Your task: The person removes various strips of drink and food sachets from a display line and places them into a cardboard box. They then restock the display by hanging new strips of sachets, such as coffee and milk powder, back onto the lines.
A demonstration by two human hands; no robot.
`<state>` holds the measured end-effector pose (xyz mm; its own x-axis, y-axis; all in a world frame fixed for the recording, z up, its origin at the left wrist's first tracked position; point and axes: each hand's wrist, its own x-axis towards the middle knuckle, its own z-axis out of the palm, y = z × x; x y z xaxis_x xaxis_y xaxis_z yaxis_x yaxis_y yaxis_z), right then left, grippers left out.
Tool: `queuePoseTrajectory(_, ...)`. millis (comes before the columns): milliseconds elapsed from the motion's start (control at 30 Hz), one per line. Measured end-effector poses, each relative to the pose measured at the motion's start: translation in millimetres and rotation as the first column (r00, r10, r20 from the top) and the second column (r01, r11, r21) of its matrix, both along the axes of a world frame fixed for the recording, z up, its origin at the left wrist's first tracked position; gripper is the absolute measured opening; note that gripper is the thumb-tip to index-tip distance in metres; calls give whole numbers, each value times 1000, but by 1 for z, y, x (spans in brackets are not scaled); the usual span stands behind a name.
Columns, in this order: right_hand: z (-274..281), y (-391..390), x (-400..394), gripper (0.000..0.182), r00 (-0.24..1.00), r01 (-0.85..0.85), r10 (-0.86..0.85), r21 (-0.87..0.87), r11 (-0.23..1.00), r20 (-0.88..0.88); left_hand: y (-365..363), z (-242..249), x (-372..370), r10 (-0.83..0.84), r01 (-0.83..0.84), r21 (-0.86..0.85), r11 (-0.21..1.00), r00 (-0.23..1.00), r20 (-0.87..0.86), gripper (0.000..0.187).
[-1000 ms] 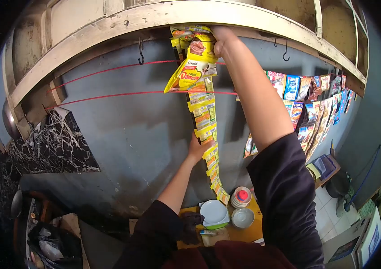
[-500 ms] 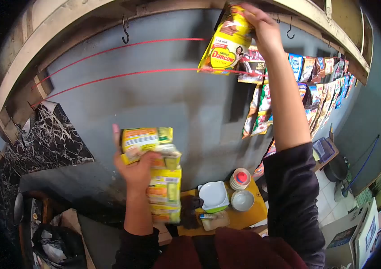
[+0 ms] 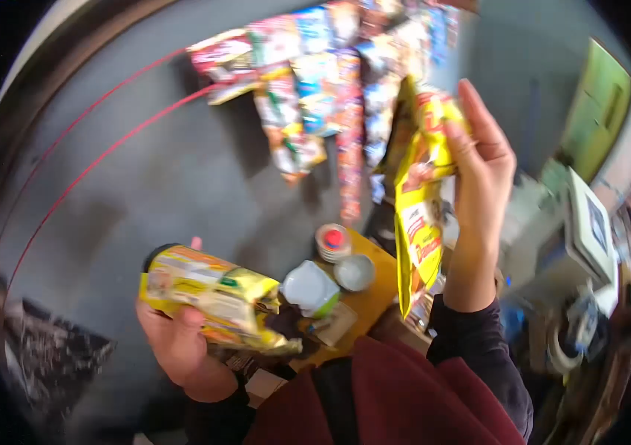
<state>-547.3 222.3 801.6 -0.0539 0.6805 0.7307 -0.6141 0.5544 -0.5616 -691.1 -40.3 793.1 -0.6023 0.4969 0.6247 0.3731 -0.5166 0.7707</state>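
My left hand (image 3: 174, 343) is closed round a folded strip of yellow sachets (image 3: 208, 285), their printed backs turned up and the thumb pressing on the near side. Higher and to the right, my right hand (image 3: 482, 159) pinches the upper part of some yellow Dancow milk powder sachets (image 3: 421, 215). These hang down from the fingers, tilted and seen partly edge-on. Both bundles are held in the air, well apart from each other. Motion blurs the print on them.
Two red strings (image 3: 111, 124) run along the grey wall to rows of hanging sachets (image 3: 315, 89). Below, a yellow table (image 3: 371, 278) bears a white plate (image 3: 308, 285), a bowl (image 3: 354, 273) and stacked bowls (image 3: 332, 241). A white appliance (image 3: 588, 230) stands at right.
The view has swung right. My right hand has come down from the red strings with the Dancow sachets. The strip in my left hand hung long and is now gathered up sideways.
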Motion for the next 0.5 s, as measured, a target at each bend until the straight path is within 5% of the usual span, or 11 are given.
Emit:
queuePoseTrajectory(167,-58,-5,92,80,965,-40,111,-288,957,237,73,-17,26,-454,450,-249,858,890,44,51)
queuePoseTrajectory(267,-72,-2,133,50,903,188,-4,-385,903,430,123,-5,38,-632,642,-138,754,767,111,36)
queuePoseTrajectory(367,-88,9,163,24,904,308,-178,-304,902,390,174,19,63,-685,686,32,727,728,-37,28)
queuePoseTrajectory(500,-104,18,194,15,885,433,-359,-241,868,298,233,45,105,-623,629,306,714,771,-131,23)
